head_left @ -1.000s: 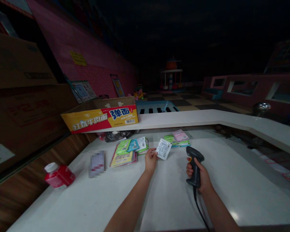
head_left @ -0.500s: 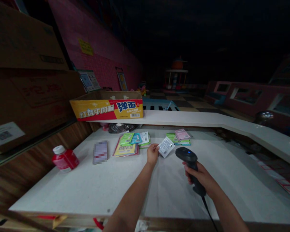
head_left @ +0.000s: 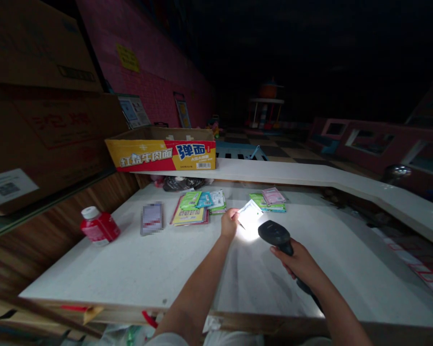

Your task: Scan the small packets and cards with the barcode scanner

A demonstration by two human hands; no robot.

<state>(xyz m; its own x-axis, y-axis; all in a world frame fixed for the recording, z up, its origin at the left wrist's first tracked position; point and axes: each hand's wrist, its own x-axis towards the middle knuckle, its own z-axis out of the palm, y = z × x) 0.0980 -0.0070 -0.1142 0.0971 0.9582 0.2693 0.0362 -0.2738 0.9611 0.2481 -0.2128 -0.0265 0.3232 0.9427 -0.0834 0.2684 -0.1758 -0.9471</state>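
Observation:
My left hand (head_left: pixel 230 223) pinches the left edge of a small white sachet (head_left: pixel 250 211), held just above the white tabletop (head_left: pixel 159 269). Bright light from a black barcode scanner (head_left: pixel 274 232) washes out the sachet's face. My right hand (head_left: pixel 298 262) is wrapped round the scanner's handle, its head pointing at the sachet. Left of my left hand lies a pile of green, blue and white sachets (head_left: pixel 204 200) on yellow and pink printed packets (head_left: pixel 189 216). A smaller pile, with a pink sachet (head_left: pixel 273 195) on top of green ones, lies behind the held sachet.
A red bottle with a white cap (head_left: pixel 99 226) and a blurred-out flat item (head_left: pixel 152 218) are on the left. A yellow and red carton (head_left: pixel 162 154) stands on the raised white ledge (head_left: pixel 274 170). Large cardboard boxes (head_left: pixel 54 120) are stacked at far left.
The scanner's light has come on over the sachet. My right hand has tilted the scanner and moved its head slightly left, closer to the sachet. The view has shifted slightly.

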